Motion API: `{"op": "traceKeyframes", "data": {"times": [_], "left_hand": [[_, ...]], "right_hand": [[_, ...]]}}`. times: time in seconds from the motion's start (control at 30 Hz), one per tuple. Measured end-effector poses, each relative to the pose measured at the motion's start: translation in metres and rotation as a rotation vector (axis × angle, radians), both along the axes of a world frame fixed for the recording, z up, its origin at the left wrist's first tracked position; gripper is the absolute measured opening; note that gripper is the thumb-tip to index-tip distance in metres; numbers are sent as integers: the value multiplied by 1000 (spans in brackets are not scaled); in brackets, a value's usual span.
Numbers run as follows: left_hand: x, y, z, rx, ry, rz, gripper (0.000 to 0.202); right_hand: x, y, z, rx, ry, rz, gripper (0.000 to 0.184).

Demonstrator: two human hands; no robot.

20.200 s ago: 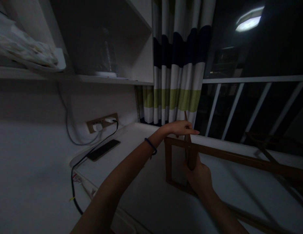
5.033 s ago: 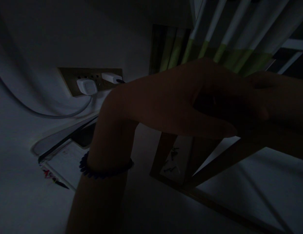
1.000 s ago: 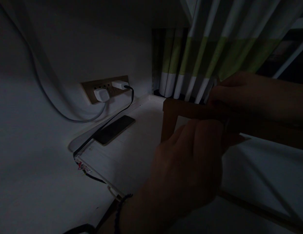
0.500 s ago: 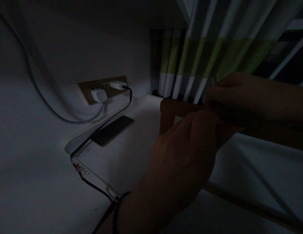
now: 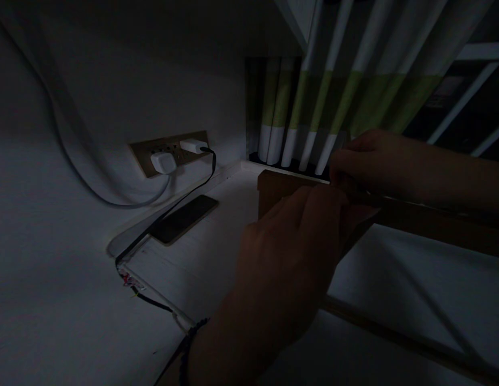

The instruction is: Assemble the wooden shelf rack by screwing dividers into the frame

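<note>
Although the light is dim, both bare hands can be seen close together at the near end of a brown wooden frame of straight, squared bars (image 5: 426,221), which stands on a white, flat tabletop (image 5: 209,257) toward the right. The left hand (image 5: 285,257), with a dark, beaded-looking bracelet (image 5: 184,354) at its wrist, has its fingers curled in against the frame's upper bar, just beside the corner; its palm is turned away, so I cannot tell whether it grips the wood or some small piece. The right hand (image 5: 370,161) reaches in from the right above that same bar, thumb and fingers drawn together; what lies between them is too dark to tell.

To the left of the frame, well apart from it, a black, rectangular phone (image 5: 185,219) lies flat on the tabletop. A thin black cable (image 5: 164,214) runs past it from a slim white adapter (image 5: 193,145) in a tan wall socket plate (image 5: 142,155), beside a square white plug (image 5: 163,162) with a grey cord (image 5: 60,145). Behind the hands hangs a white, green and dark striped fabric curtain (image 5: 370,102).
</note>
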State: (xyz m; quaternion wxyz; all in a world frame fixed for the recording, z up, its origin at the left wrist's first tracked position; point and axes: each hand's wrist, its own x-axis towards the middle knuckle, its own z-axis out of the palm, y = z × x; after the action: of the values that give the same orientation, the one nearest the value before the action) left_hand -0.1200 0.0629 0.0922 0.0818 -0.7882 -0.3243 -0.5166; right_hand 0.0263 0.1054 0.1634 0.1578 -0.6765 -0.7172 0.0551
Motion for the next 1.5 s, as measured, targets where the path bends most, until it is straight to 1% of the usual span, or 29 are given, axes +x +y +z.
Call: {"op": "traceKeyframes", "data": {"times": [0.1, 0.23, 0.4, 0.5, 0.53, 0.6, 0.67, 0.7, 0.77, 0.8, 0.87, 0.93, 1.03, 1.17, 1.3, 1.37, 1.5], "left_hand": [[0, 2, -1, 16, -15, -10, 21], [0, 4, -3, 23, -45, -58, 23], [-2, 4, -6, 20, -56, -128, 17], [-7, 3, -7, 30, -62, -114, 9], [-9, 3, -6, 54, -72, -99, 9], [-13, 4, -4, 138, -78, -62, 22], [-18, 7, 0, 224, -41, -42, 42], [-20, 10, 3, 243, -2, -41, 51], [-23, 17, 10, 223, 105, -86, 61], [-25, 20, 14, 191, 170, -130, 62], [-27, 28, 21, 128, 274, -233, 59], [-29, 34, 27, 80, 336, -327, 54], [-31, 40, 32, 49, 385, -395, 44], [-30, 47, 32, 110, 387, -425, 34], [-27, 49, 29, 161, 338, -422, 31], [-26, 48, 28, 158, 306, -428, 32], [-23, 45, 26, 89, 220, -432, 36]], "right_hand": [[-1, -2, 2, -58, -38, -27, 37], [-2, -3, 2, -15, -98, 30, 32], [-1, -3, 0, -57, -30, -11, 33], [0, -2, -1, -41, -9, 12, 33], [1, -2, -1, -38, -2, 24, 33], [2, -2, -2, -68, 16, 35, 33], [3, -2, -2, -102, 42, 51, 33], [4, -2, -3, -114, 56, 57, 32], [4, -2, -3, -126, 77, 58, 31], [4, -2, -3, -120, 82, 59, 31], [3, -2, -4, -112, 83, 54, 30], [1, -3, -3, -108, 76, 46, 29], [-1, -4, -2, -100, 78, 24, 28], [-1, -4, -1, -98, 89, 38, 30], [0, -4, -1, -84, 63, 40, 30], [0, -4, -2, -82, 57, 26, 31], [0, -5, -3, -100, 58, 2, 30]]}}
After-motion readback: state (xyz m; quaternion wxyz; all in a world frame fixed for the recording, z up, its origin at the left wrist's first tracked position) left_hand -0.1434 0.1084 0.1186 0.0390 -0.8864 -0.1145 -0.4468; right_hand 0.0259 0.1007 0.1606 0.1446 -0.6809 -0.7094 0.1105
